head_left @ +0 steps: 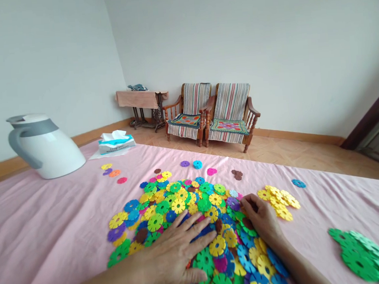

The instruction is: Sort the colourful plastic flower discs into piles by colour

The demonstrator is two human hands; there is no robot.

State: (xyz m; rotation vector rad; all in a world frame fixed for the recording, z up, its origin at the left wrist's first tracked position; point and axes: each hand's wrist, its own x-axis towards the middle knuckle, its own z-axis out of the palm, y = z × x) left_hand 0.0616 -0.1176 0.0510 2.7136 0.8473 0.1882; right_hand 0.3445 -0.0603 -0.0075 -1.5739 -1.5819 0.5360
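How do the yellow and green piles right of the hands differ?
The yellow pile looks yellow throughout; the green pile mixes darker and paler greens.
The yellow pile lies beside the right hand; the green pile is farther right, nearer the camera.
Both are notched discs overlapping on pink cloth.

We are in a home, in what looks like a living room. Against the pale wall (250, 36) we see two wooden armchairs (207, 110) with striped covers (231, 101) and colourful patterned seat pads (229, 125). Beside them stands a small cloth-draped table (136, 99) on dark, ornate metal legs. We also see a tan floor (275, 146), a wood-coloured skirting board (294, 134), and, nearer us, a household jug (57, 148) and a tissue box (116, 146) on pink cloth (67, 213).
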